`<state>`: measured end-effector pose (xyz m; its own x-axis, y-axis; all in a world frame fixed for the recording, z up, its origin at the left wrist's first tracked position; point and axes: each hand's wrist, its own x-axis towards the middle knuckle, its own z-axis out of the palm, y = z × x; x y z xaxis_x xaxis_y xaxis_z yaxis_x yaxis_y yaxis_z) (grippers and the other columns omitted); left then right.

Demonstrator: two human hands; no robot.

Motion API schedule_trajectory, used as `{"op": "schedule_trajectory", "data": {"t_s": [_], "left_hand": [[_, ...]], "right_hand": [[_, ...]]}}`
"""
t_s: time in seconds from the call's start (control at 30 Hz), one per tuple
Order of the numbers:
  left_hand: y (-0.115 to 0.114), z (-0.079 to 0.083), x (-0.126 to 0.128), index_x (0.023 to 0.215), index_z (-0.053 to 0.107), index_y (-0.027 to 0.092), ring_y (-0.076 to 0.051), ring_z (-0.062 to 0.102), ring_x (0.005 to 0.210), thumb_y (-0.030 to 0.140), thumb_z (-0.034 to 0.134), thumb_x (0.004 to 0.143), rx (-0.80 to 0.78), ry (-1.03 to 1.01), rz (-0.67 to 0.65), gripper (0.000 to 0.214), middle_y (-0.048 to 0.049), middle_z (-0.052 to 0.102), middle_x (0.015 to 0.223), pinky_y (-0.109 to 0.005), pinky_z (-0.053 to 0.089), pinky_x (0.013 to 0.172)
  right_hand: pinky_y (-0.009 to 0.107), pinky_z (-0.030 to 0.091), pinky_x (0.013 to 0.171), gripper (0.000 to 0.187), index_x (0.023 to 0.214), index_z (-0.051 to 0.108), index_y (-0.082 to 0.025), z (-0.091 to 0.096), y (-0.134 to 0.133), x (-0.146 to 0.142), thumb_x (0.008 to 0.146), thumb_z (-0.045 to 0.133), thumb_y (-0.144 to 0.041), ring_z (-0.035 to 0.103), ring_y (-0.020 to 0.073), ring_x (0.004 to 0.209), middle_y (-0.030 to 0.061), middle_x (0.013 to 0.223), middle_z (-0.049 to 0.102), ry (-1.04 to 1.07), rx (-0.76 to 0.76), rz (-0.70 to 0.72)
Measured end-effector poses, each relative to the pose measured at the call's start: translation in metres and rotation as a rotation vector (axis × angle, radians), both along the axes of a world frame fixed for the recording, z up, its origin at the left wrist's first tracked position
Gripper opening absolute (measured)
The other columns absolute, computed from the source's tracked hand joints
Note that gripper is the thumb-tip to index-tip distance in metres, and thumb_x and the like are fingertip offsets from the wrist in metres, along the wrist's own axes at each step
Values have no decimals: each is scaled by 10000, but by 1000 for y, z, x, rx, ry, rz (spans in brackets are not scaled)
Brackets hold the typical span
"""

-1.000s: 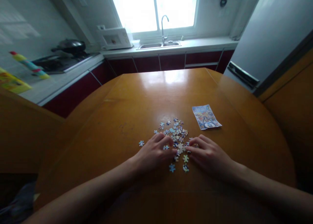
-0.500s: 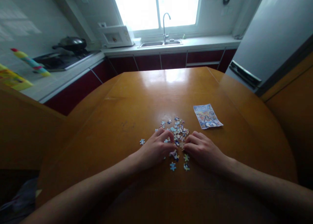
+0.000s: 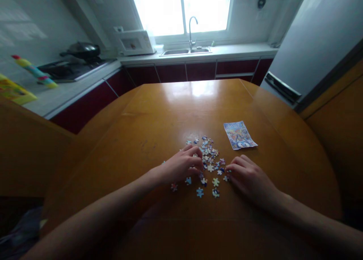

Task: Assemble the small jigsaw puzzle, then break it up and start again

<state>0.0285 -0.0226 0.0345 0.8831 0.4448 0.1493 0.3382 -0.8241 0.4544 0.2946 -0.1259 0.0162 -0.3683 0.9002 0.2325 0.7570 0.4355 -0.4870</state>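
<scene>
A loose heap of small jigsaw puzzle pieces (image 3: 208, 152) lies on the wooden table between my hands. My left hand (image 3: 184, 163) is at the heap's left side, fingers curled down and thumb drawn in, pinching at a puzzle piece (image 3: 201, 175) that is partly covered. To the right, my right hand (image 3: 249, 175) has its fingers closed at the tips around a puzzle piece (image 3: 228, 171), mostly hidden. Nearer to me lie single pieces: a blue puzzle piece (image 3: 200, 192), a dark patterned one and a yellowish puzzle piece (image 3: 216, 182). A reddish puzzle piece (image 3: 174, 187) rests below my left wrist.
A colourful picture sheet (image 3: 240, 135) lies flat on the table (image 3: 136, 120), beyond my right hand. Past the table are a sink (image 3: 176, 52) with a tap, a microwave (image 3: 136, 42), a stove with a dark pan (image 3: 83, 50), and a fridge (image 3: 314, 44) at the right.
My right hand has moved right, away from the heap, and several pieces now lie spread between it and the heap. My left hand has shifted slightly left and up, uncovering pieces below it.
</scene>
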Motion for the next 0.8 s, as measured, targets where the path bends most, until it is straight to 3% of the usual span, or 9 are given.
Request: {"op": "schedule_trajectory", "data": {"t_s": [0.17,0.3,0.53,0.67,0.8], "left_hand": [[4,-7,-3,836,729,244,-188,507,997,260,723,861,-11,-64,75,31,-28,609,1024,-338,479,892],[-1,0,-10,834,732,250,-180,504,951,260,694,886,106,-129,122,65,-30,613,987,-318,482,846],[-43,8,-52,930,690,256,-177,496,912,199,674,891,419,-66,52,71,-20,637,1036,-299,444,800],[-59,4,-65,1048,671,246,-180,501,901,167,636,911,375,57,-36,162,-30,643,1054,-309,441,822],[-55,1,-50,1034,693,253,-193,489,950,221,628,926,301,6,99,129,-43,612,1062,-328,445,857]], "right_hand": [[346,478,772,145,910,678,-200,2,8,-10,899,558,-120,536,200,872,64,905,633,50,11,19],[340,479,764,151,878,709,-212,1,19,-25,904,576,-145,539,202,874,63,887,639,28,48,35],[347,461,768,141,780,677,-202,-5,31,-42,904,612,-211,535,215,875,74,868,640,-141,128,73],[346,449,766,172,760,647,-186,-3,33,-43,918,579,-186,533,216,859,80,854,635,-229,179,114],[352,441,770,196,787,645,-183,0,30,-42,938,523,-148,523,211,844,84,853,634,-234,224,134]]}}
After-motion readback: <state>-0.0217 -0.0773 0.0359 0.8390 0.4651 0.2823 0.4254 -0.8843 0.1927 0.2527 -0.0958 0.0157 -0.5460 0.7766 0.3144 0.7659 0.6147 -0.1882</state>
